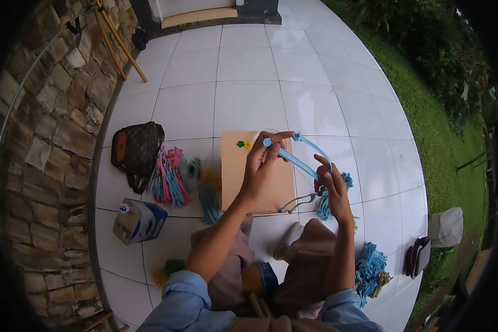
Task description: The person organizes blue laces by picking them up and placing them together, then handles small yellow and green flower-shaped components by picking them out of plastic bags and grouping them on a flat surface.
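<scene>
A light blue fabric strap (299,161) with knotted ends is stretched in a loop between my hands, above a tan board (249,182). One knot is pinched in my left hand (262,164); the other knot lies near its extended index finger. The strap's bend is held by the fingers of my right hand (334,190). Below that hand, a grey-blue cord (294,205) with dark beads hangs or lies at the board's edge; which one I cannot tell. A small green flower-shaped piece (240,144) and a yellow one (247,144) rest on the board.
Pink and blue straps (171,180), a brown bag (138,146) and a jug (140,221) stand left. Blue bundles (209,205) flank the board; a larger blue pile (371,268) lies right. Tripod legs (113,41) stand by the stone wall (39,149).
</scene>
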Demonstrator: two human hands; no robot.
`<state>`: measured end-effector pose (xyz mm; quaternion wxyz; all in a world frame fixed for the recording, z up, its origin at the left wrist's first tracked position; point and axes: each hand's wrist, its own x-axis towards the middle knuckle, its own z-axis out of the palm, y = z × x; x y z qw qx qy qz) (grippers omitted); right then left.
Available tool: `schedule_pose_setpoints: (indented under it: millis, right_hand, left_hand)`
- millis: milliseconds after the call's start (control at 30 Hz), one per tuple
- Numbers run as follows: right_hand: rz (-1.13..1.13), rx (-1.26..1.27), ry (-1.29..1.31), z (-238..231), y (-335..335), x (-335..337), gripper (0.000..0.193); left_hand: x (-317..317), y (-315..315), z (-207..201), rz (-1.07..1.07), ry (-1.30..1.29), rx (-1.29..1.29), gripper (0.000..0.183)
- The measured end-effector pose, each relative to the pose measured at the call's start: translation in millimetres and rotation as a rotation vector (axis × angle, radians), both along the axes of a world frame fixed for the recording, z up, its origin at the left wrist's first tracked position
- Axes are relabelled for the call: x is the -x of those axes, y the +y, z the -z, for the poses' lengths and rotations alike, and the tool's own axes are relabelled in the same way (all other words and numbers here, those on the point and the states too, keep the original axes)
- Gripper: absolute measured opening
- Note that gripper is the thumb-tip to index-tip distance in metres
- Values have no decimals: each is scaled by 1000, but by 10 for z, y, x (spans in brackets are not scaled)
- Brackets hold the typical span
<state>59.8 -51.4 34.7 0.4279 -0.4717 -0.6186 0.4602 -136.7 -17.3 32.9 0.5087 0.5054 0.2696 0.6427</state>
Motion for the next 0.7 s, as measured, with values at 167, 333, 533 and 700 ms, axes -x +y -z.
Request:
schedule_pose_setpoints:
  millis: [167,333,533,700]
  right_hand:
    - [136,6,270,33,28,-103,37]
    - [15,6,267,-257,98,-322,46]
    - [-178,60,174,-634,69,-683,65]
    - [-230,284,-4,77,114,-618,57]
  left_hand:
    - [73,-19,13,-41,-87,157,17]
    - [185,0,-72,-21,1,251,13]
    - [198,-15,-141,250,178,278,24]
    - [322,26,710,317,297,387,25]
